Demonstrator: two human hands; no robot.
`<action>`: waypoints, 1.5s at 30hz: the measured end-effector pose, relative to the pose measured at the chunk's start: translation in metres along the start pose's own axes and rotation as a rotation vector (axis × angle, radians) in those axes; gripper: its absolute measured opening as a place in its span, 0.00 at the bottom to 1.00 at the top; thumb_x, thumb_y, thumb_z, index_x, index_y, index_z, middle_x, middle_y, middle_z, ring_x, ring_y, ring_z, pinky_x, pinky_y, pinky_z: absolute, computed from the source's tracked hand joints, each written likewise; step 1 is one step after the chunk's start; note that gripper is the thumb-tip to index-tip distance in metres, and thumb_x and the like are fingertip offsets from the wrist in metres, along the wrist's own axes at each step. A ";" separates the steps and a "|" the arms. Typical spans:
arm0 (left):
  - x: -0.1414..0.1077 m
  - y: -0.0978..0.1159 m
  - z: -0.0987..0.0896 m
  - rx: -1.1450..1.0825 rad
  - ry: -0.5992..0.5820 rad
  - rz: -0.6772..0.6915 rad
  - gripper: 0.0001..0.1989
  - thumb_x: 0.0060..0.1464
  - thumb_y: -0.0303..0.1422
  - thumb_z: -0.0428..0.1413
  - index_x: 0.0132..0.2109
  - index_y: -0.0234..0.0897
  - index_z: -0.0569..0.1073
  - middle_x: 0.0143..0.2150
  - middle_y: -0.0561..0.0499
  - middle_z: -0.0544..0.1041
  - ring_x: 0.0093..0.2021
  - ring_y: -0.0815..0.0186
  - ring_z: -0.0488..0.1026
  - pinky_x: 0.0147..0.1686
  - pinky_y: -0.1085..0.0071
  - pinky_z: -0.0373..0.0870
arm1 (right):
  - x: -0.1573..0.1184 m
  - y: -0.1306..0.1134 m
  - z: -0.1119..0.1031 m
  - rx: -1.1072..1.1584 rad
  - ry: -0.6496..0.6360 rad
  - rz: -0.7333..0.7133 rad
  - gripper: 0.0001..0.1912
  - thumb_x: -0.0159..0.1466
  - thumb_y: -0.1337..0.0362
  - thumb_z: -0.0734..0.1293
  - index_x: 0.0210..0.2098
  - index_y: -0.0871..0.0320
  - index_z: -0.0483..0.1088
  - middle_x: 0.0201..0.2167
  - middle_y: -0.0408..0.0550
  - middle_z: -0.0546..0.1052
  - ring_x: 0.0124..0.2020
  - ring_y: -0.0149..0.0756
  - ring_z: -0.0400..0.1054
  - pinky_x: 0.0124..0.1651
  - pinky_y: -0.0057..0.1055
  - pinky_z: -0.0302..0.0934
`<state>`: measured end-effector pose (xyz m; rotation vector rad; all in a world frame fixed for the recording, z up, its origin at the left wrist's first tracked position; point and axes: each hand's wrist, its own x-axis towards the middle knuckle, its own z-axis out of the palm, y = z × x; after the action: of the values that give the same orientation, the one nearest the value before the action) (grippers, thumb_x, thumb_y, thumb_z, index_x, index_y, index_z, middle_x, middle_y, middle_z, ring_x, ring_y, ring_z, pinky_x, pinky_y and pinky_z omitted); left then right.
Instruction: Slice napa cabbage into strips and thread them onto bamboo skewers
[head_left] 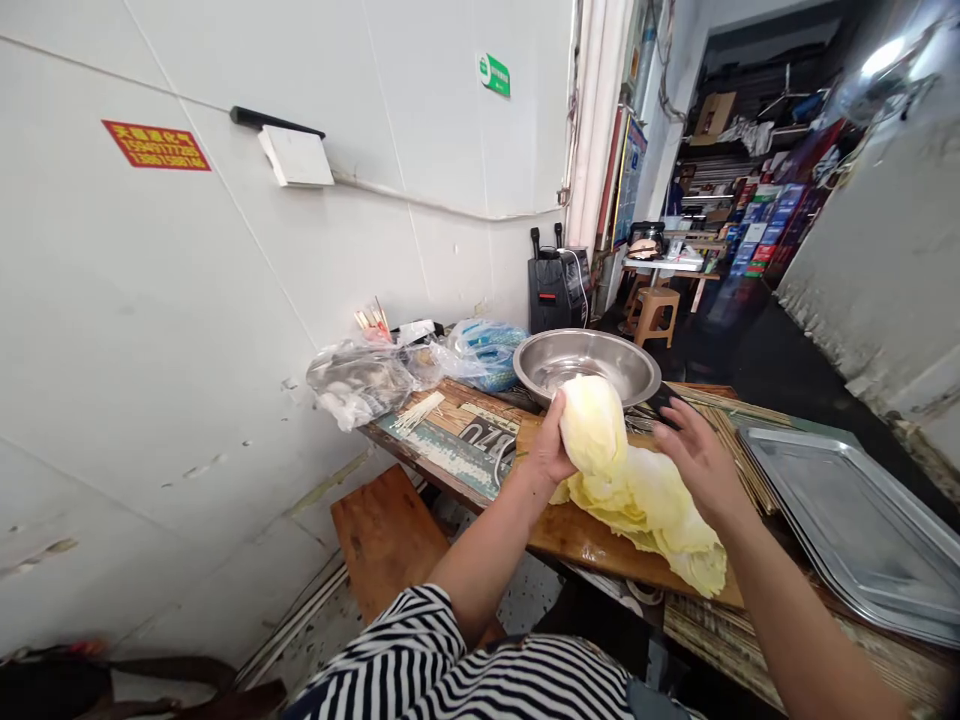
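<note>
My left hand is wrapped round the side of a pale yellow napa cabbage heart, lifted over the wooden cutting board. Loose cabbage leaves lie piled on the board just below and to the right of it. My right hand is apart from the cabbage, hovering above the right end of the leaves, fingers spread with nothing in them. Behind the cabbage stands a wide stainless steel basin, its near rim partly hidden by the cabbage heart.
A metal tray lies on the right, beside bundled thin sticks. Left of the basin are plastic bags, a blue bundle and white enoki-like strands. A wooden stool stands below the table's left edge.
</note>
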<state>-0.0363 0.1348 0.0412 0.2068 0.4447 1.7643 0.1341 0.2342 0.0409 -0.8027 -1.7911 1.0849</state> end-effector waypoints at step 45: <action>-0.013 -0.044 0.037 0.631 0.097 0.628 0.23 0.39 0.31 0.72 0.44 0.39 0.74 0.41 0.51 0.78 0.45 0.63 0.74 0.51 0.70 0.70 | -0.012 -0.013 0.018 0.619 0.345 0.238 0.39 0.44 0.50 0.82 0.52 0.54 0.71 0.54 0.51 0.78 0.50 0.44 0.75 0.57 0.49 0.71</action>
<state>0.0205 0.1375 0.0584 0.7751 1.0938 2.1948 0.1216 0.2121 0.0439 -0.7645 -1.0019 1.4519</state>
